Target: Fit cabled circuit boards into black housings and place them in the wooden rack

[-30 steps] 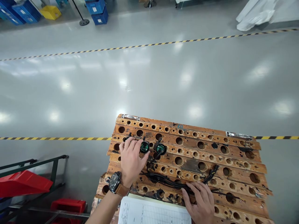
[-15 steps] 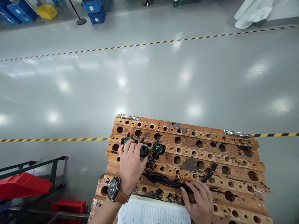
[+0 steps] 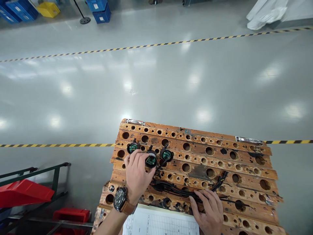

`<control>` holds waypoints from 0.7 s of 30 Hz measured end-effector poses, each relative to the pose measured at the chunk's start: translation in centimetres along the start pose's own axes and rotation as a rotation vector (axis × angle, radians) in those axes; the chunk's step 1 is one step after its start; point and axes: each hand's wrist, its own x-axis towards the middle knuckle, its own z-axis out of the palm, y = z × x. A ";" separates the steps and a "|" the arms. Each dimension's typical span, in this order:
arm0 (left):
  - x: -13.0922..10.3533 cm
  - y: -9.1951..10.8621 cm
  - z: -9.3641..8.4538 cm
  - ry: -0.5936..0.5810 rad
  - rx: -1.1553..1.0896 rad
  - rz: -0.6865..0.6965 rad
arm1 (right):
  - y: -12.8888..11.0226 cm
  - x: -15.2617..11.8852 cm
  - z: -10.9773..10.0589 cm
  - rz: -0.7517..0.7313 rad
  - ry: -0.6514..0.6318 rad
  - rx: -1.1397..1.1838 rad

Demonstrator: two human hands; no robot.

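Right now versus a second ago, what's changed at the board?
The left hand drew back slightly toward the near side of the wooden board, bringing the middle round unit with it, still in its fingers. The leftmost round unit, mostly hidden behind that hand before, now shows its green face. No visible release. Unchanged: rightmost round unit; right hand on the black cables.

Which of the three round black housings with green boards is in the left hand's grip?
The middle housing, pinched between thumb and fingers of the left hand. The left housing and right housing sit outside that pinch.
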 end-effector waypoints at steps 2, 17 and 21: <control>0.3 0.0 -0.1 0.004 0.005 0.001 | 0.1 -0.3 0.1 0.012 0.001 0.012; 3.2 0.2 -1.6 -0.147 0.145 -0.052 | 0.4 -1.1 0.3 0.033 -0.001 0.043; 3.3 0.5 -1.4 -0.129 0.187 -0.059 | 0.2 -0.8 0.2 0.031 0.008 0.032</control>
